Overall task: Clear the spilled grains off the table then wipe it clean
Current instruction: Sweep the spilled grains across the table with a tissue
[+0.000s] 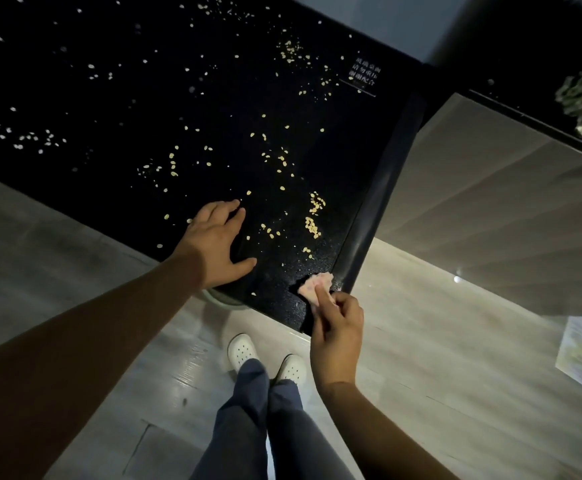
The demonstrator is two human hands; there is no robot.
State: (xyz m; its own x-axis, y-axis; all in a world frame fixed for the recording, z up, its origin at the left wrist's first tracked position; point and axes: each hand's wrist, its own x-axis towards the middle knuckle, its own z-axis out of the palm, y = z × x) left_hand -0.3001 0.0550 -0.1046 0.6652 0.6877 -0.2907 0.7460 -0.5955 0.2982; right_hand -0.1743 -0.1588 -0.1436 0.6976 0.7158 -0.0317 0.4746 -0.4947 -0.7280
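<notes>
Glossy black tabletop (109, 98): strewn with pale yellow grains (312, 226), so I judge clearing has barely begun. My left hand (217, 241): fingers spread, flat near the edge. My right hand (336, 329): pinching a crumpled pink cloth (312, 285) at the corner. Next: gather the grains edgeward. White Chinese lettering (365, 76): three lines, illegible.

Person wearing dark blue-grey trousers (282, 427) and white perforated clogs (242, 350); both forearms (109, 323) bare, unsleeved.
</notes>
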